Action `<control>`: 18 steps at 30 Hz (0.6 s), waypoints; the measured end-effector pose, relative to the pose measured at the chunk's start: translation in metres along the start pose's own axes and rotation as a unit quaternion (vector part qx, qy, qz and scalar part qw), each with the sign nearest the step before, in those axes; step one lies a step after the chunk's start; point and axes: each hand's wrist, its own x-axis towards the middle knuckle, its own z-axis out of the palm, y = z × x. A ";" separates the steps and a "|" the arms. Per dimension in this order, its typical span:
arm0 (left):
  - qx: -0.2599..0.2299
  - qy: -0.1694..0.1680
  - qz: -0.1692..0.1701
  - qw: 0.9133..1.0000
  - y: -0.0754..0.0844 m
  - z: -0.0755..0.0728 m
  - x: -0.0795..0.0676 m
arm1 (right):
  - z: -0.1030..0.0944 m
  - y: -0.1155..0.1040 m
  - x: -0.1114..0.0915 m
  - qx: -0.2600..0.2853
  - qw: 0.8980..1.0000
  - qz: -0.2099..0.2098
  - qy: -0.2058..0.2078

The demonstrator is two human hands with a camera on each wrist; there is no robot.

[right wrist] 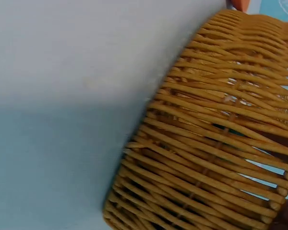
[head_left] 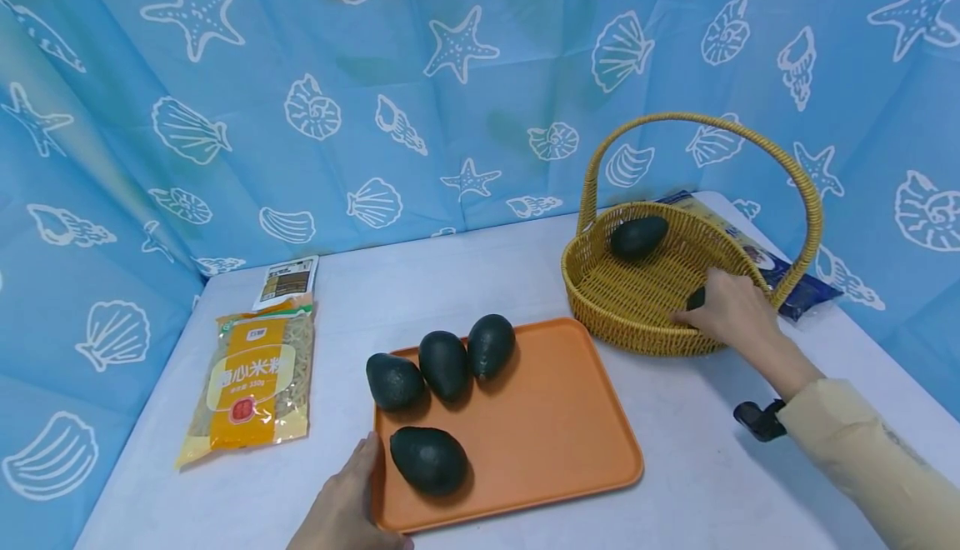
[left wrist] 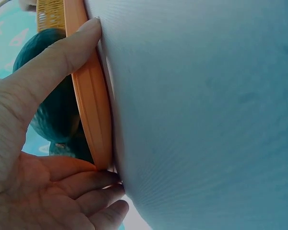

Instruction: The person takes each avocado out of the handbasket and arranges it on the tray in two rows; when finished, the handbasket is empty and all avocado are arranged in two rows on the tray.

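My right hand (head_left: 731, 304) reaches over the front right rim of a woven basket (head_left: 618, 317). Its fingers grip a dark green avocado (head_left: 696, 298), mostly hidden behind the hand. Farther back in the basket lies another avocado (head_left: 639, 237). At the front left corner of an orange tray (head_left: 555, 417), my left hand (head_left: 345, 500) rests with thumb and fingers spread along the rim. In the left wrist view the thumb (left wrist: 62, 55) crosses the tray edge. Several avocados sit on the tray's left side, one (head_left: 429, 460) close to that hand.
A yellow noodle packet (head_left: 251, 383) lies at the left of the white table, with a smaller pouch (head_left: 288, 282) behind it. A dark blue packet (head_left: 795, 283) lies behind the basket on the right. The basket's tall handle (head_left: 686, 117) arches above it. A blue curtain (head_left: 465, 117) surrounds the table.
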 end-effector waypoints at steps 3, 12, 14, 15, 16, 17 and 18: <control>0.002 0.002 0.007 1.000 0.001 -0.001 -0.002 | -0.004 -0.001 0.004 -0.004 0.998 0.024 -0.059; -0.003 0.001 0.009 1.000 0.002 -0.001 -0.004 | -0.011 -0.001 0.013 -0.032 0.989 0.040 -0.140; -0.006 0.002 0.009 1.000 0.001 -0.001 -0.004 | -0.011 -0.002 0.015 -0.036 0.988 0.041 -0.145; -0.006 0.002 0.009 1.000 0.001 -0.001 -0.003 | -0.011 -0.002 0.015 -0.038 0.988 0.041 -0.146; -0.007 0.002 0.009 1.000 0.001 -0.001 -0.003 | -0.011 -0.002 0.016 -0.041 0.987 0.042 -0.148; -0.007 0.001 0.009 1.000 0.001 -0.001 -0.003 | -0.011 -0.002 0.017 -0.044 0.987 0.042 -0.150; -0.009 0.001 0.008 1.000 0.000 -0.001 -0.002 | -0.011 -0.002 0.017 -0.045 0.986 0.043 -0.152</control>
